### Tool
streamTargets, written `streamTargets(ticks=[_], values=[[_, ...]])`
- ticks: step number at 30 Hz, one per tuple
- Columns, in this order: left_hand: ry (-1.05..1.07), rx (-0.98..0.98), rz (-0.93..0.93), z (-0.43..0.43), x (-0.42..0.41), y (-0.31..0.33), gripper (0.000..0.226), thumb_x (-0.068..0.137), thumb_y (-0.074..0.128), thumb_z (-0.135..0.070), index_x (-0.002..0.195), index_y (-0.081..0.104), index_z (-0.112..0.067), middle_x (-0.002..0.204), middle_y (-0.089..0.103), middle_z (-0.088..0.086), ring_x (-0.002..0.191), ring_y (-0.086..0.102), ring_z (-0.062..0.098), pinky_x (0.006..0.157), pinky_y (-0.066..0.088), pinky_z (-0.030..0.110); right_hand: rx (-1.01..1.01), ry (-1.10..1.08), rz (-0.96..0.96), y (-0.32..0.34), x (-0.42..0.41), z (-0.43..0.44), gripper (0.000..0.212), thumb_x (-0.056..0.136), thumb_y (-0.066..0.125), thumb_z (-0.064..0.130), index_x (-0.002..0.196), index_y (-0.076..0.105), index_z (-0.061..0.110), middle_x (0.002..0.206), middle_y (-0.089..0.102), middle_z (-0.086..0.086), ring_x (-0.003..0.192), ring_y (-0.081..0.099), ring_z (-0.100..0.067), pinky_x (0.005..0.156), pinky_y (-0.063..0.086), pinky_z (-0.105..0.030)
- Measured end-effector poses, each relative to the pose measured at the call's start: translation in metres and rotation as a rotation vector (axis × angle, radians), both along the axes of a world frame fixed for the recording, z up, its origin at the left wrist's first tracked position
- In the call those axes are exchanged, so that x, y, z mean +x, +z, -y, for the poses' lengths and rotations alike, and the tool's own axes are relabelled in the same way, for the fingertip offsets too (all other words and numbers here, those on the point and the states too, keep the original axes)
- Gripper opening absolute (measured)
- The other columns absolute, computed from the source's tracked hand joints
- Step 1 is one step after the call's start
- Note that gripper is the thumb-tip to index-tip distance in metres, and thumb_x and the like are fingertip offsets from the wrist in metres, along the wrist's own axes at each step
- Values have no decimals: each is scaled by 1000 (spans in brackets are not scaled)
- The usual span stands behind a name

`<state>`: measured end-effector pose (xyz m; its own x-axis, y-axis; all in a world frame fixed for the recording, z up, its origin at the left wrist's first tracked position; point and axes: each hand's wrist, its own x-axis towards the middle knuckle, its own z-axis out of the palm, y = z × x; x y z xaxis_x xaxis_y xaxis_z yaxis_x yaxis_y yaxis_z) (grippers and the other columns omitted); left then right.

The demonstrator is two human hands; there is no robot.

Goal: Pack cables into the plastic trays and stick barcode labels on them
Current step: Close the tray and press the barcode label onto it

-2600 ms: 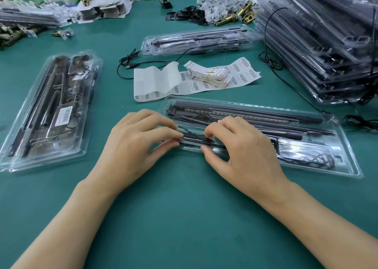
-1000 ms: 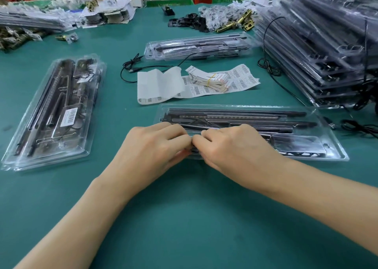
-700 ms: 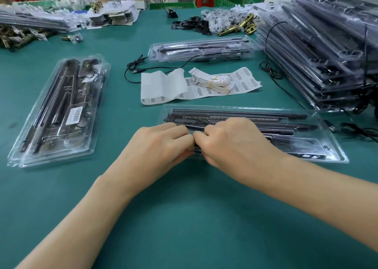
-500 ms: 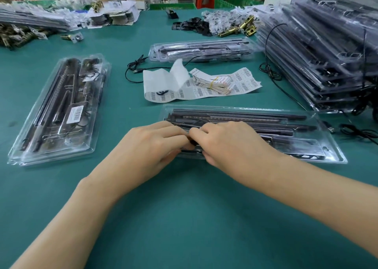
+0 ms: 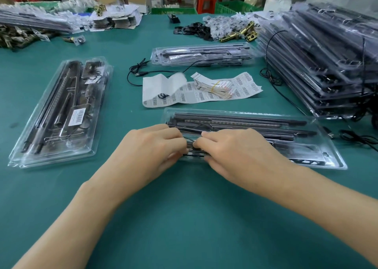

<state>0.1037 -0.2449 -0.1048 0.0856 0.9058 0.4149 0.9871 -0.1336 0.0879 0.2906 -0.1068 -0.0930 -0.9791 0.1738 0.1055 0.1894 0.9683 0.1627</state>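
Observation:
A clear plastic tray (image 5: 319,158) with long dark rails lies crosswise in front of me on the green table. My left hand (image 5: 151,152) and my right hand (image 5: 235,152) meet at its near left end, fingers curled, pinching a thin black cable (image 5: 191,141) down into the tray. The fingertips hide most of the cable. Behind the tray lies a sheet of barcode labels (image 5: 243,87) with a small banded stack of tags (image 5: 212,87) on it. A black loop (image 5: 162,95) rests on the sheet's left part.
A labelled closed tray (image 5: 61,113) lies at the left. Another tray (image 5: 202,53) and a loose black USB cable (image 5: 137,72) are further back. A tall stack of trays (image 5: 319,60) fills the right. Loose cables (image 5: 356,136) lie by it. Brass hardware (image 5: 237,34) sits at the back.
Both hands have closed together at the tray's near left end and kept working the cable down. The label sheet's left flap lifted, then settled, and a black loop now lies on it.

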Motion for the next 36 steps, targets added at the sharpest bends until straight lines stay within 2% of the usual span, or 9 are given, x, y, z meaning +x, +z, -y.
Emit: streamTargets(ticks=[4, 7, 11, 19, 22, 25, 28, 31, 36], values=[[-47, -11, 77, 3, -5, 1, 4, 93, 72, -28, 89, 72, -27, 98, 69, -15, 90, 66, 15, 61, 56, 39, -277, -95, -124, 19, 0, -12, 28, 95, 43, 51, 112, 62, 37, 104, 68, 17, 100, 62, -11, 77, 55, -39], [-44, 6, 103, 1, -5, -2, 9, 94, 72, -32, 87, 73, -28, 95, 70, -16, 91, 66, 14, 72, 53, 38, -387, -258, -302, 24, -10, -52, 18, 95, 54, 43, 106, 67, 35, 102, 69, 17, 98, 63, -10, 86, 54, -40], [20, 51, 196, -3, -2, -7, 21, 95, 66, -40, 81, 73, -26, 94, 69, -17, 95, 64, 13, 80, 50, 39, -459, -463, -286, 23, -35, -112, 24, 97, 61, 36, 118, 64, 24, 114, 64, 5, 109, 59, -17, 97, 50, -43], [307, 280, 492, -20, -19, -4, 9, 94, 67, -27, 99, 72, -23, 101, 67, -14, 100, 63, 10, 85, 51, 34, -419, -309, -205, 10, -90, -95, 25, 99, 54, 28, 108, 75, 20, 117, 67, -2, 109, 61, -24, 91, 50, -39], [502, 175, 434, -42, -48, 1, 29, 90, 69, -16, 118, 66, -22, 115, 61, -7, 105, 60, 16, 89, 53, 43, -377, -286, -120, -1, -105, -84, 28, 100, 48, 25, 95, 74, 14, 100, 71, -2, 96, 63, -27, 79, 54, -41], [604, 31, 317, -71, -71, 4, 51, 88, 68, -12, 136, 56, -22, 135, 52, 4, 125, 49, 27, 97, 46, 43, -395, -281, -128, -9, -107, -82, 32, 104, 46, 27, 80, 65, 17, 77, 63, 2, 83, 59, -25, 63, 40, -33], [616, -111, 261, -95, -78, -2, 66, 86, 66, -12, 148, 47, -25, 147, 46, 7, 133, 41, 31, 100, 43, 44, -381, -277, -137, -10, -106, -84, 33, 107, 44, 30, 94, 72, 18, 87, 69, -1, 88, 60, -25, 67, 37, -33], [704, 16, 282, -103, -80, -11, 52, 88, 62, -16, 139, 57, -25, 132, 63, 9, 117, 58, 35, 90, 48, 43, -380, -269, -140, -9, -106, -86, 34, 107, 43, 31, 100, 73, 18, 93, 70, -2, 90, 61, -25, 68, 38, -33], [910, 344, 726, -90, -95, -22, 29, 94, 59, -25, 121, 69, -23, 97, 74, -2, 94, 68, 21, 89, 51, 31, -356, -268, -154, -12, -106, -86, 34, 107, 42, 31, 101, 73, 20, 95, 71, 1, 91, 63, -23, 70, 46, -33]])
